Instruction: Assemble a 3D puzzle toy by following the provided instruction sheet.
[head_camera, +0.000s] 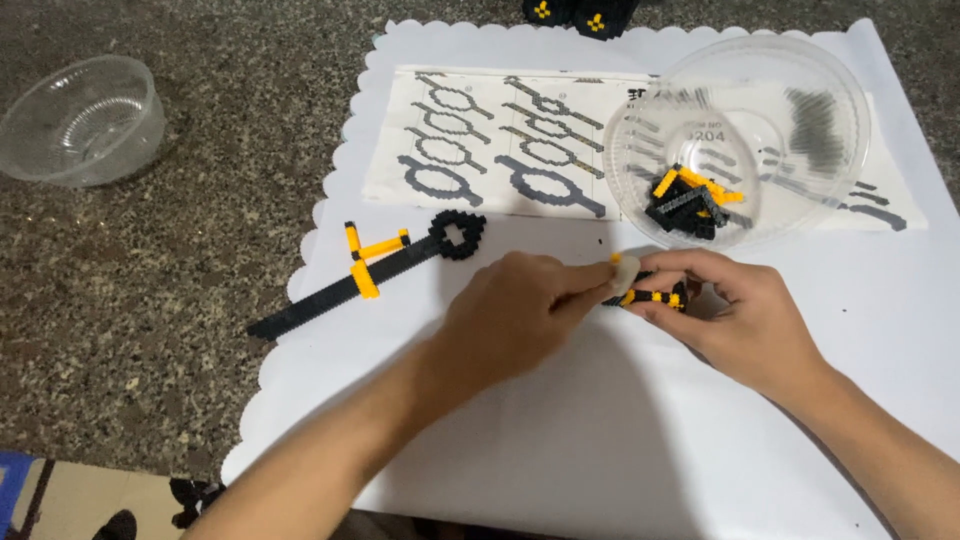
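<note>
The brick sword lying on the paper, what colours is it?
Black with yellow-orange crossguard pieces, head view.

Brick strip (655, 297): black with yellow studs. Brick sword (365, 272): black blade and ring, yellow crossguard. Mat (620, 430): white, scalloped edge. Table (150, 270): speckled grey-brown stone. Bowls (80, 120): clear. Instruction sheet (500, 140): white, grey-black diagrams.

Both hands met over white paper (620, 440): left hand (515, 315) pinched a tiny yellow brick (615, 259), right hand (745, 315) gripped a small black-and-yellow block assembly (655, 296). Clear bowl (735, 135) of bricks just behind; finished block sword (365, 270) lay left.
</note>
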